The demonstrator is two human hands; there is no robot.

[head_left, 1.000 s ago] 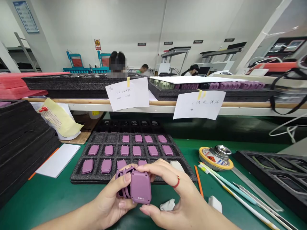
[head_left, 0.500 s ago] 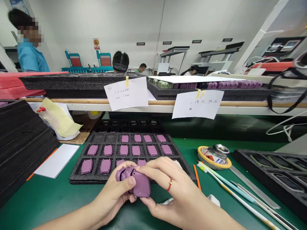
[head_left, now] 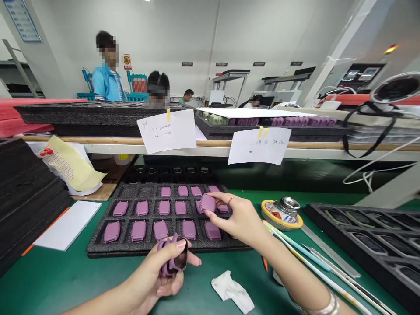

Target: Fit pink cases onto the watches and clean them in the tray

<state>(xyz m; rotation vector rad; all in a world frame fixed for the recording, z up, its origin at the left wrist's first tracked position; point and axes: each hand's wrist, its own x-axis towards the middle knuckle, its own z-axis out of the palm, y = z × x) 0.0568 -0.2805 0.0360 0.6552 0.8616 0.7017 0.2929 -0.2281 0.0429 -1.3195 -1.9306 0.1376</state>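
Note:
A small stack of purple watch cases (head_left: 166,258) lies in my left hand (head_left: 154,267), fingers wrapped round it, in front of the tray. The end case has a glossy dark face turned right. Between the thumb and fingers of my right hand (head_left: 234,214) is a single purple watch case (head_left: 208,203), held over the right part of the black foam tray (head_left: 131,249). Purple watch cases sit in most of the tray's pockets, and two at the back left are bare. Whether the held case touches the one beneath it I cannot tell.
A crumpled white wipe (head_left: 232,291) lies on the green mat. To the right are a metal-topped round dispenser (head_left: 284,212), a toothbrush (head_left: 288,249), thin tools and another foam tray (head_left: 367,245). Stacked black foam (head_left: 29,197) stands left; a shelf (head_left: 210,148) crosses above. Co-workers are beyond.
My right hand has moved away from my left, forward and right over the tray, carrying one watch case. My left hand keeps the others, lower down. The white wipe now shows fully.

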